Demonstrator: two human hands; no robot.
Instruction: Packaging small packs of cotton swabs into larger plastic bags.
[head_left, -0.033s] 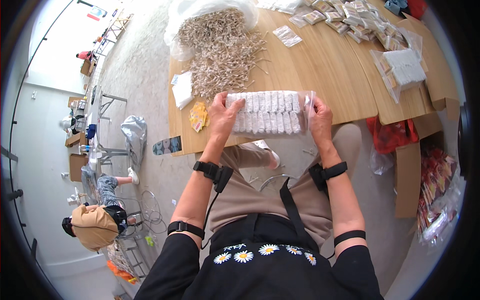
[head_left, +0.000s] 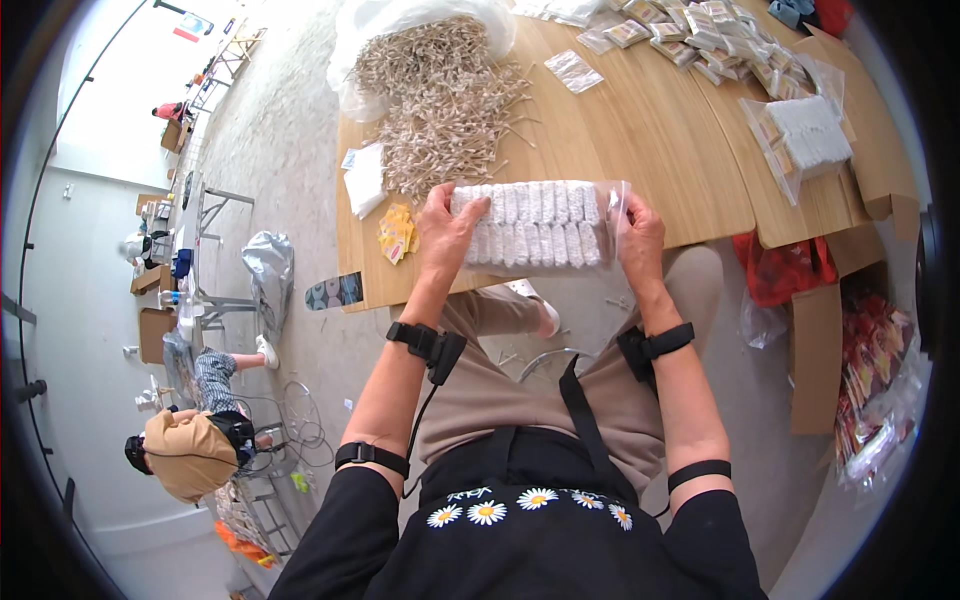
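head view: the person holds a clear bag of white rolls flat between both hands, just above the near edge of the wooden counter. the left hand is clamped on the bag's left end, thumb on top and fingers underneath and out of sight. the right hand is clamped on the right end, where the loose clear flap stands up beside its fingers. the rolls lie in two rows, side by side; what they are made of is hard to tell through the plastic.

behind the bag, a heap of thin pale sticks spills from a white sack whose top is cut off by the picture's rim. a small white packet and a little yellow packet lie near the counter's left edge, just beside the left hand. a second filled bag lies well apart at the right, and a row of small packed bags runs along the far edge, bent and partly cut off by the rim. a cardboard box stands on the floor at the right, its contents blurred. another person in a tan cap sits on the floor at the lower left, mostly hidden.

against the earlier frame nothing has visibly moved: the bag sits in the same spot and both hands keep the same grip.
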